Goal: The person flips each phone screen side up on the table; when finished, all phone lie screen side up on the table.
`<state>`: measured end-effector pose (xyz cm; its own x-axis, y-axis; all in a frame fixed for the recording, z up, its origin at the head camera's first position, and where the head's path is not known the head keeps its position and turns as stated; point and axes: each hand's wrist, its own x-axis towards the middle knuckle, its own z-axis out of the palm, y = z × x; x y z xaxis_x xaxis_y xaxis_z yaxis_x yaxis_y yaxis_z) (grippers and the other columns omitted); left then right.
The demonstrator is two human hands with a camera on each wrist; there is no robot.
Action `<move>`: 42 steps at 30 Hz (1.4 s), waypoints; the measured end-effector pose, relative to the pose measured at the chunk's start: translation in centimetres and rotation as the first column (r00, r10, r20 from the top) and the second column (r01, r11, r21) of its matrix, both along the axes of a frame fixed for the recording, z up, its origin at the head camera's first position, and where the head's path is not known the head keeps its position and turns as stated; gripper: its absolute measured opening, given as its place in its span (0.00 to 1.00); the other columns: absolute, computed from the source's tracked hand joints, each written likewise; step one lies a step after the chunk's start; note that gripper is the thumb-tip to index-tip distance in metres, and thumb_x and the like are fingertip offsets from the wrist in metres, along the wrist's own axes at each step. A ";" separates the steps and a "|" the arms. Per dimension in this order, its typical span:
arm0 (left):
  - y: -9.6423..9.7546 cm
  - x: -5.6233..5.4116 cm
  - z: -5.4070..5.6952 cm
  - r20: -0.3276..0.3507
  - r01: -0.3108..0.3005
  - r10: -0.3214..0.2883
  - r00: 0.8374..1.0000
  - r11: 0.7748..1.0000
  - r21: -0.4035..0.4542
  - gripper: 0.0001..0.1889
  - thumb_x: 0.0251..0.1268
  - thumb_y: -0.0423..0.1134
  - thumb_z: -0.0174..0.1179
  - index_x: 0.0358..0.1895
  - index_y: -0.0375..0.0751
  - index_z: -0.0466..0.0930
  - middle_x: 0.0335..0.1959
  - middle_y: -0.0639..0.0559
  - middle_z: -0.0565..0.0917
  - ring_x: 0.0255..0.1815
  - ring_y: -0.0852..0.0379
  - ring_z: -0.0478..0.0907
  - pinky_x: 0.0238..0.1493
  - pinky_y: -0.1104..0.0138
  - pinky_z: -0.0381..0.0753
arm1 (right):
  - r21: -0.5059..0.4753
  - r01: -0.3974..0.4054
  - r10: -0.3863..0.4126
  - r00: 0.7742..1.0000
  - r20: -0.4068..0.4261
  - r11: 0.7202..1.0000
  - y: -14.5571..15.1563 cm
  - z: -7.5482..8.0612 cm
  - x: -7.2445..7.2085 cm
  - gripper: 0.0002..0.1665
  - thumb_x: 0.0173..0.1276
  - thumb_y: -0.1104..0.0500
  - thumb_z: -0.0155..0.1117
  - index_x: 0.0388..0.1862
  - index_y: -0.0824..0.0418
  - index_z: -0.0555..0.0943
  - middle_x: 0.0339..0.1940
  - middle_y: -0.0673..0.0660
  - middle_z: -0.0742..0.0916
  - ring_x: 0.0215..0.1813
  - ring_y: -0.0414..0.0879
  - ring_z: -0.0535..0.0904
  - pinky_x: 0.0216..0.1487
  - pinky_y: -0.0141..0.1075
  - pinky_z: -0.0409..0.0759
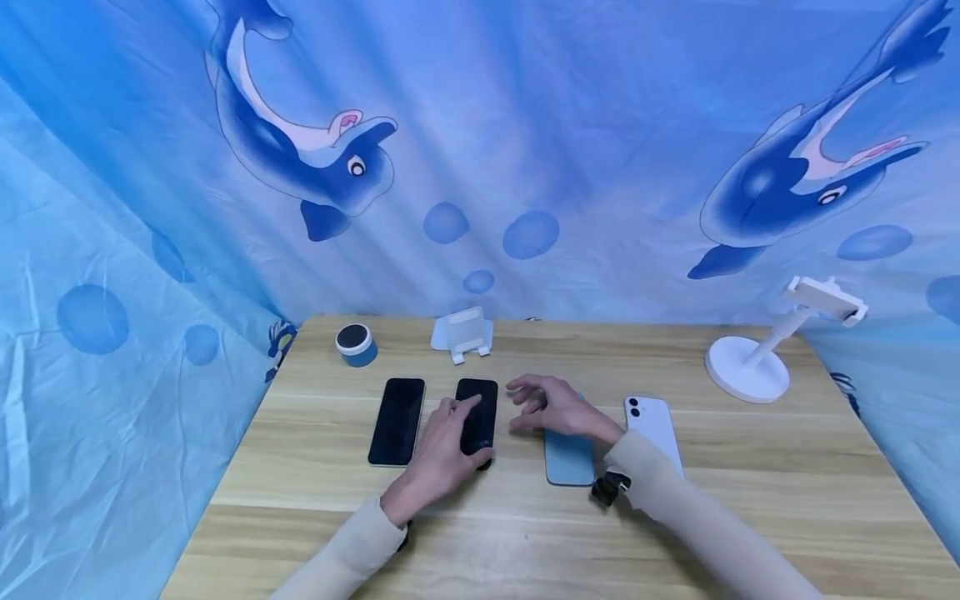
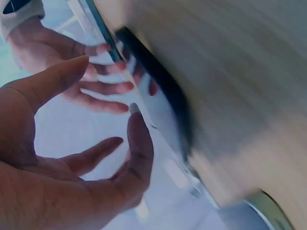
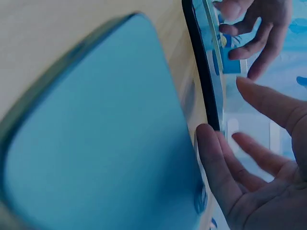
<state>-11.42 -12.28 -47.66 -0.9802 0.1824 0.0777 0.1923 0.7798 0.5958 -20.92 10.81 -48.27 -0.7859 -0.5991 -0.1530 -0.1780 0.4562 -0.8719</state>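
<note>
Four or so phones is not a count I need; several phones lie on the wooden table. Over the middle black phone my left hand hovers with thumb and fingers spread apart. In the left wrist view, a gap shows between those bent fingers and the phone's glossy screen. My right hand is just right of the same phone, fingers loosely bent and holding nothing. Beneath the right wrist lies a light-blue phone, back up, partly covered by that hand. Another black phone lies left of the left hand.
A white phone lies back up, partly behind the right sleeve. Along the back stand a small blue round device with a dark top and a white phone stand. A taller white stand is at the right. A blue dolphin curtain hangs behind.
</note>
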 end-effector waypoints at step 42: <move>13.5 2.1 -0.9 -0.021 0.218 -0.318 0.948 0.693 -0.687 0.35 0.70 0.66 0.60 0.77 0.59 0.69 0.71 0.44 0.73 0.53 0.47 0.77 0.39 0.64 0.79 | 0.106 0.220 -0.207 0.971 -0.118 0.970 8.3 -1.2 -1.3 0.21 0.69 0.58 0.74 0.59 0.60 0.84 0.51 0.59 0.87 0.46 0.48 0.82 0.42 0.37 0.81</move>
